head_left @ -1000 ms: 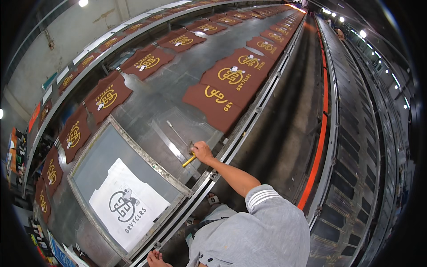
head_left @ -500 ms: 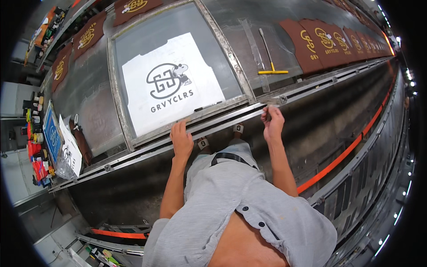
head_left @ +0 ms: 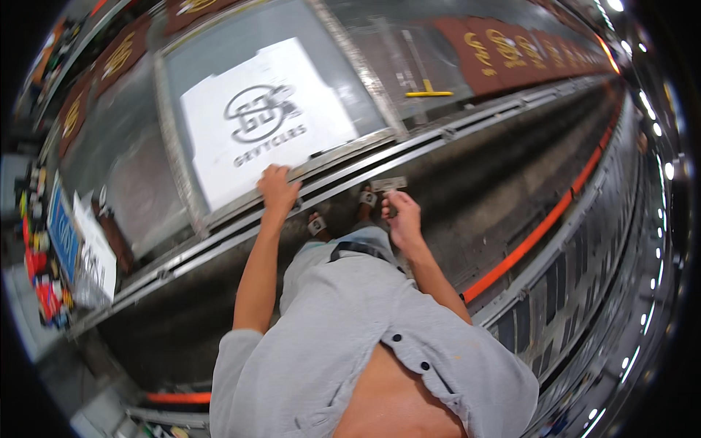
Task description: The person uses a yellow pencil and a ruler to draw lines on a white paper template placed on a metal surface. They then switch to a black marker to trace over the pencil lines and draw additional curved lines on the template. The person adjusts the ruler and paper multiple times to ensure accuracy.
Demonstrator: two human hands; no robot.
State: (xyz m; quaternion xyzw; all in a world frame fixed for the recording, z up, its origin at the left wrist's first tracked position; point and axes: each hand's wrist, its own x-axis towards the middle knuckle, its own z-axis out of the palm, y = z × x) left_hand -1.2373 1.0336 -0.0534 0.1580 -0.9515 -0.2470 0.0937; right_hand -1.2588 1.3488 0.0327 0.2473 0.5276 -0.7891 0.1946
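Head view: I see framed screen [head_left: 364, 77] at table's [head_left: 146, 201] near edge; left hand [head_left: 278, 191] over its near rim, fingers loosely bent, grip unclear; right hand [head_left: 402, 217] beyond edge, fingers closed on small flat blade [head_left: 388, 185].

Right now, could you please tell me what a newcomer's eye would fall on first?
Probably the white printed sheet within the grey frame at upper left, by the left hand. Next, the yellow tool handle to the frame's right, and the brown shirts in a row beyond it.

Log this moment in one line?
left hand: at edge of framed screen; right hand: holding small flat piece; yellow-handled tool: on table
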